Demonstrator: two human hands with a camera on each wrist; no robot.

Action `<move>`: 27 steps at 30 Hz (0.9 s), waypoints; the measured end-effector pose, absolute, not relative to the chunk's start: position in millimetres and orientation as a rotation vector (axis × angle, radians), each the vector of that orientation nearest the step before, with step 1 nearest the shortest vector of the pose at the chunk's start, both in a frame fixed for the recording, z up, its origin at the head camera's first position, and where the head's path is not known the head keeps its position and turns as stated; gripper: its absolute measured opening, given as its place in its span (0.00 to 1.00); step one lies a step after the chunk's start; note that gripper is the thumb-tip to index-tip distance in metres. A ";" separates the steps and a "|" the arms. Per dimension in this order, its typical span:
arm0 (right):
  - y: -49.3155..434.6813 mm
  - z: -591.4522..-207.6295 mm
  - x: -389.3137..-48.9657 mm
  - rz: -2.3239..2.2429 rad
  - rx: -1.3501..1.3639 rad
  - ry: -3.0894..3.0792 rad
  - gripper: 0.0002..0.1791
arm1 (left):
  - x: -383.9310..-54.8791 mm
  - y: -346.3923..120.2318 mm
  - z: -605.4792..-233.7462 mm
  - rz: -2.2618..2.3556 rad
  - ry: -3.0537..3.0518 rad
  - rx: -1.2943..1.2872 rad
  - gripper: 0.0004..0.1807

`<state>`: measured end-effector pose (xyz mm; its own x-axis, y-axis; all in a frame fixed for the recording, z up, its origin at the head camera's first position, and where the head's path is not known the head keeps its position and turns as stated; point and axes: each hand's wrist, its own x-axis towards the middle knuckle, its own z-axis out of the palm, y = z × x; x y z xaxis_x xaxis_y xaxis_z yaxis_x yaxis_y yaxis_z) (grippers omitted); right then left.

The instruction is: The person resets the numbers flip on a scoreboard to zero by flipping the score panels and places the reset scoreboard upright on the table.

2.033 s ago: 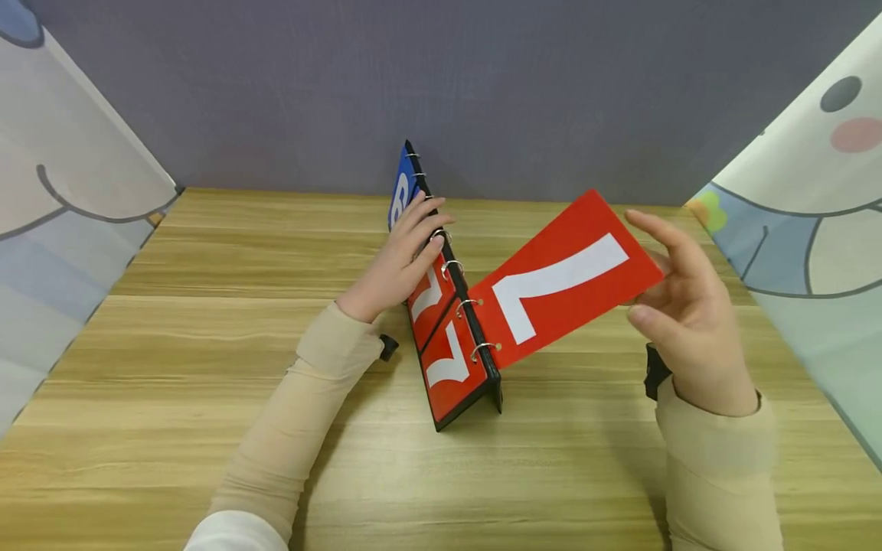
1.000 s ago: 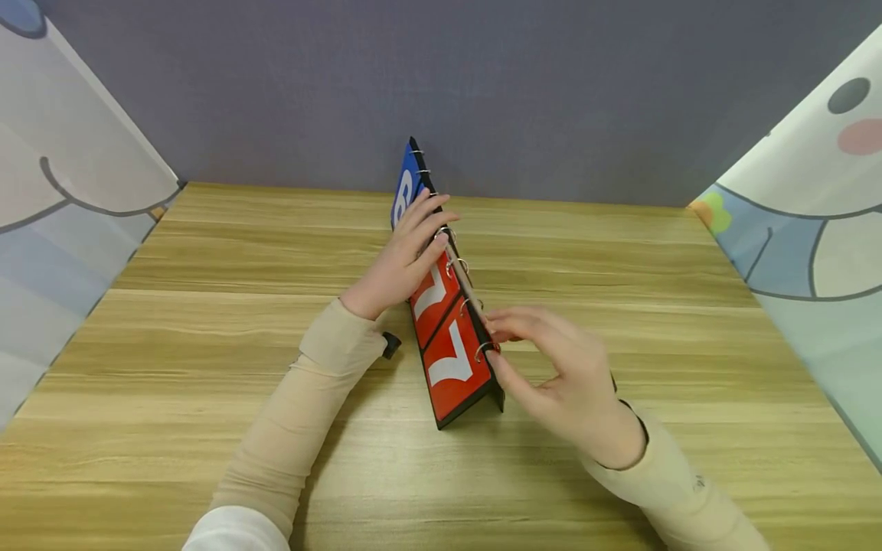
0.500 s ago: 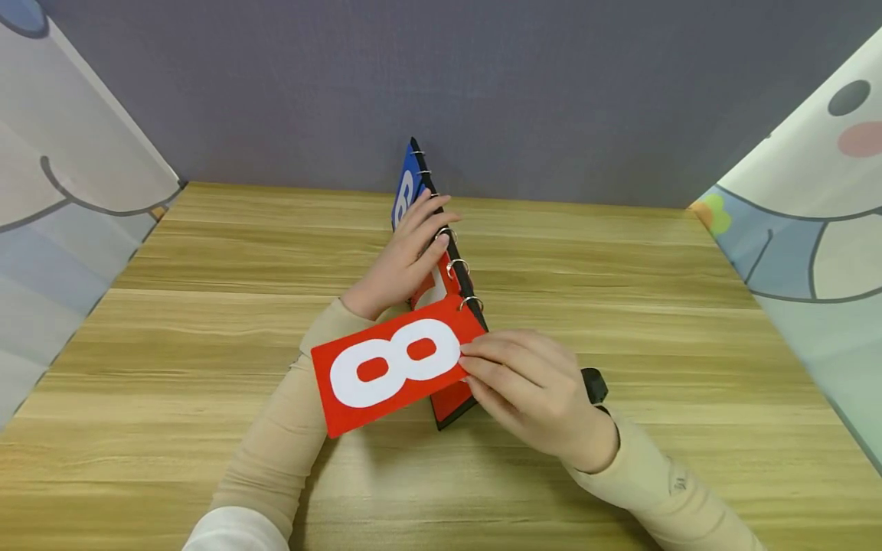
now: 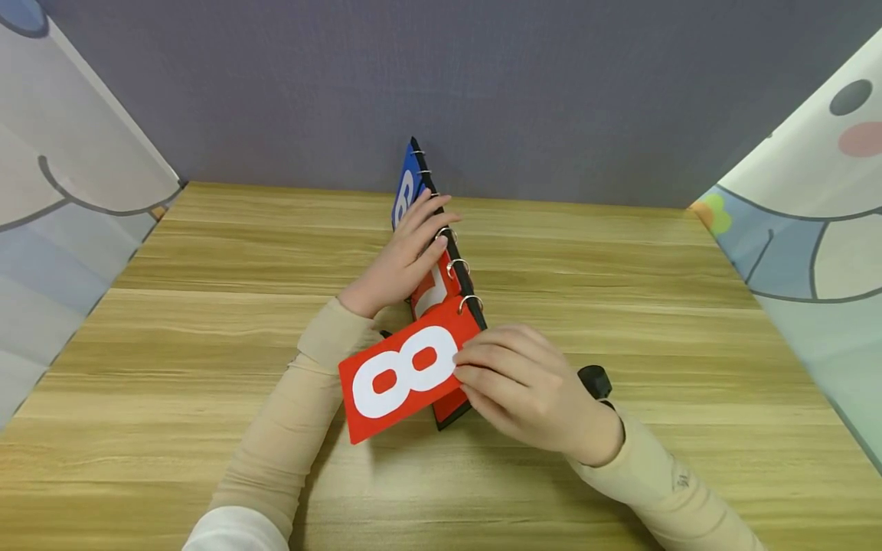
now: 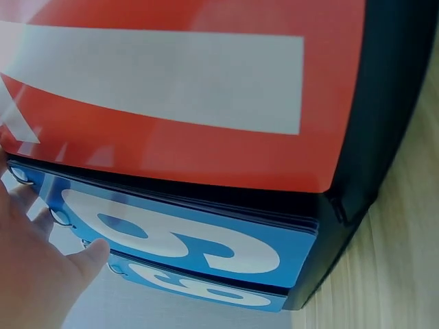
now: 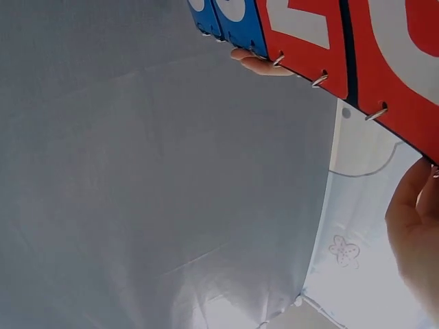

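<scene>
Scorecard "8" point(image 4: 400, 379) tilts, pinched in right hand point(image 4: 534, 390); left hand point(image 4: 396, 264), fingers straight, rests on flip scoreboard point(image 4: 464, 283). Skewed turning could snag ring point(image 4: 472, 297).

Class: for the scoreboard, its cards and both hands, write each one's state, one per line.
Flip scoreboard, standing
Red 8 card, angled out from the scoreboard
Neighbouring red card, hanging, partly covered
Blue number cards, hanging
Left hand, fingers extended over the scoreboard's top edge
Right hand, holding the red 8 card
</scene>
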<state>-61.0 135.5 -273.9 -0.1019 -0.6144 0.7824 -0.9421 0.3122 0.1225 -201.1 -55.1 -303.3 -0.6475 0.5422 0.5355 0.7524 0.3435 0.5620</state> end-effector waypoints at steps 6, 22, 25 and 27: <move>137.5 -273.1 -63.3 0.490 1.447 -1.812 0.08 | -201.1 -56.6 -302.8 -1.193 -2.377 -1.172 0.28; 140.2 -275.0 -61.8 0.393 1.491 -1.932 0.12 | -199.8 -58.2 -300.7 -1.224 -2.449 -1.148 0.25; 141.7 -274.8 -60.6 0.371 1.493 -1.983 0.12 | -199.1 -57.9 -300.1 -1.225 -2.444 -1.150 0.25; 142.6 -274.7 -60.0 0.350 1.493 -2.021 0.13 | -199.0 -57.6 -300.0 -1.227 -2.439 -1.152 0.25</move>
